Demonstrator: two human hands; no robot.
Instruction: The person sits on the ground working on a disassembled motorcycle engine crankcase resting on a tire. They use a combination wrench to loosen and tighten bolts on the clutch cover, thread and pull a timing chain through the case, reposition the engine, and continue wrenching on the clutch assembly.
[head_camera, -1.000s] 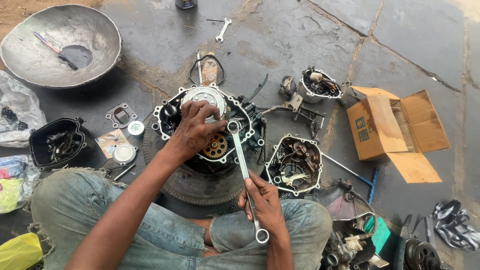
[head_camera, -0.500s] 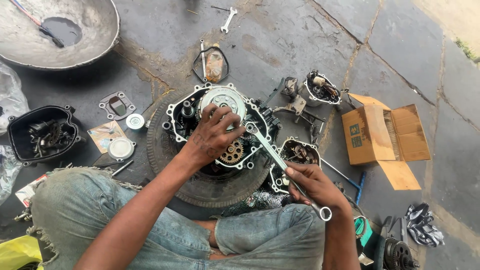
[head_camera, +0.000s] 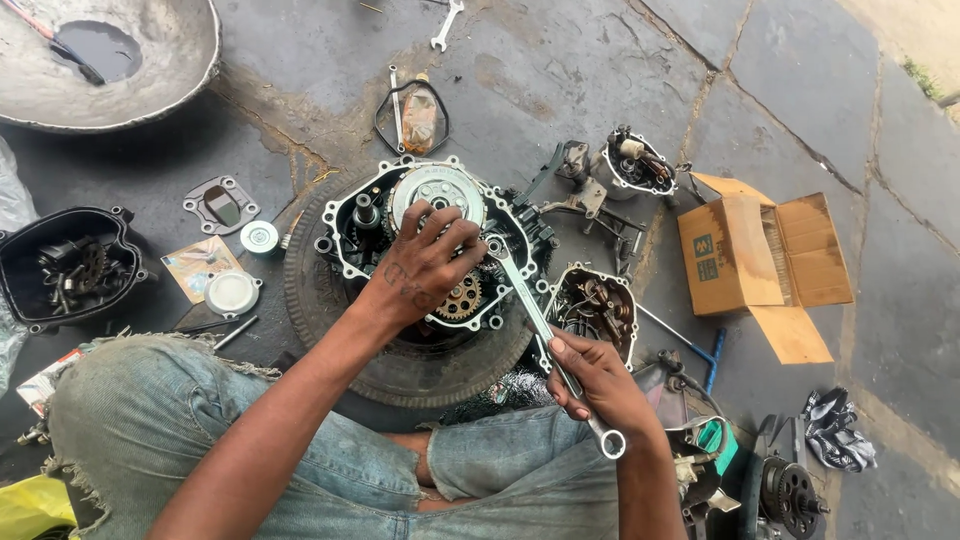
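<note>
metal basin (head_camera: 150, 90) cut off top-left, wrench (head_camera: 545, 330) head under left hand (head_camera: 425, 265)

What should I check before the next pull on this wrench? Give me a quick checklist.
1. Left hand braces the engine case: ok, fingers spread over the round clutch.
2. Right hand grips the wrench near its lower ring end: ok.
3. Wrench head seated on the fastener: cannot tell, too small to see.
4. Case steady on the tyre: ok, it sits within the ring.
5. Swing path: not ok, the open side cover lies close beside the handle.
</note>
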